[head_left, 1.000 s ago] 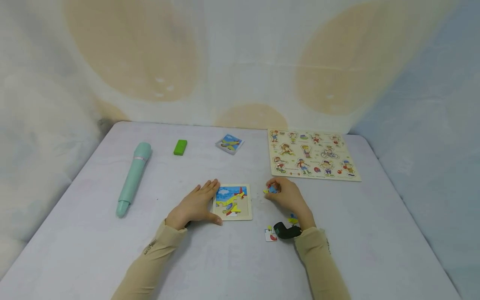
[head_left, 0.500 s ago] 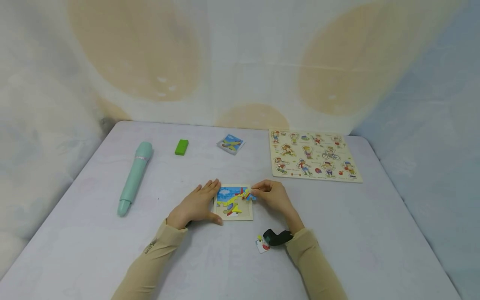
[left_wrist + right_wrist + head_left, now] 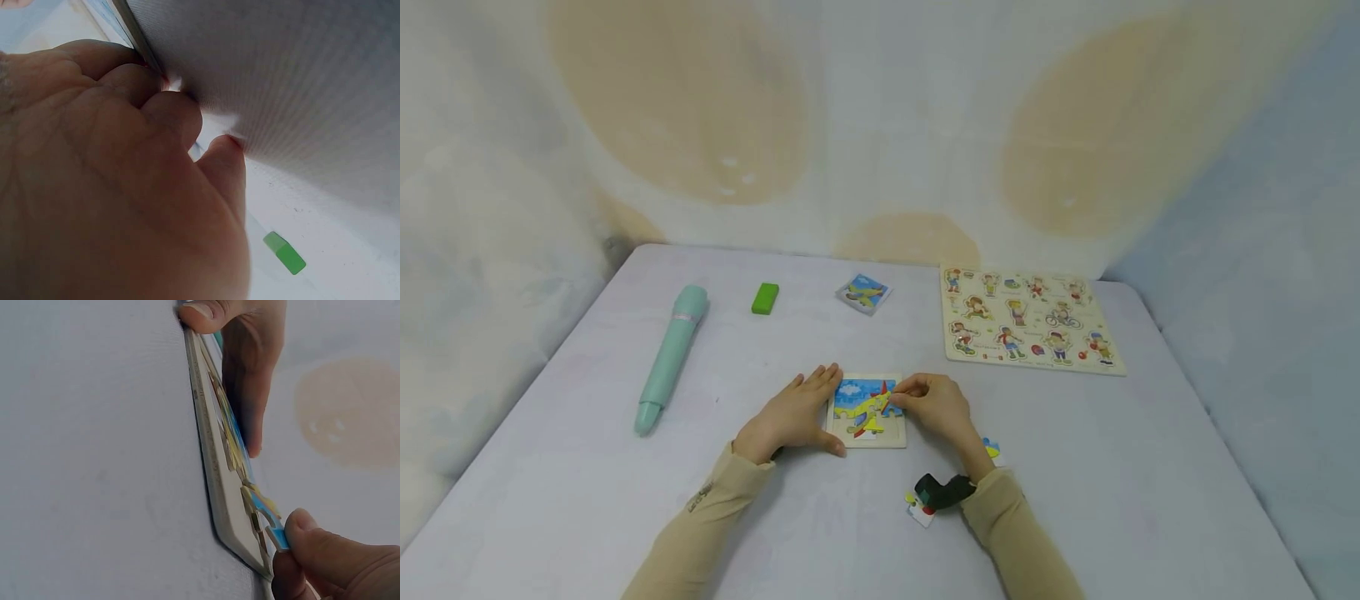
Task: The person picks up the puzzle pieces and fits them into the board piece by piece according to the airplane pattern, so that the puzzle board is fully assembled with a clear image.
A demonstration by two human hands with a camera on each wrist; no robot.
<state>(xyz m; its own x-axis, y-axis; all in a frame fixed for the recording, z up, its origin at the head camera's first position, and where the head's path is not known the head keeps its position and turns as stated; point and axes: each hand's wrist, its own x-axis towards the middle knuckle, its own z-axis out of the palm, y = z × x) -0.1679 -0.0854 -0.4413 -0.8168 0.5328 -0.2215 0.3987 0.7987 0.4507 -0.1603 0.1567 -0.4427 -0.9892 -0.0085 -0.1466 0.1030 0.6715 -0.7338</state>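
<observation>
Head view: right hand (image 3: pixel 936 407) pinches a blue jigsaw piece (image 3: pixel 259 502) at the square wooden airplane puzzle (image 3: pixel 889 430); left hand (image 3: pixel 790 419), fingers extended, touches its edge.

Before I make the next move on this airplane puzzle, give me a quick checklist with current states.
1. Left hand bracing the tray: ok, it rests along the left edge.
2. Right hand gripping the puzzle piece: ok, pinched by thumb and finger.
3. That piece seated flat: not ok, its pinched end stands proud.
4. Tray filled: not ok, bare wood shows lower right.
5. Loose piece clear of the black wrist camera: cannot tell, they overlap in view.
</observation>
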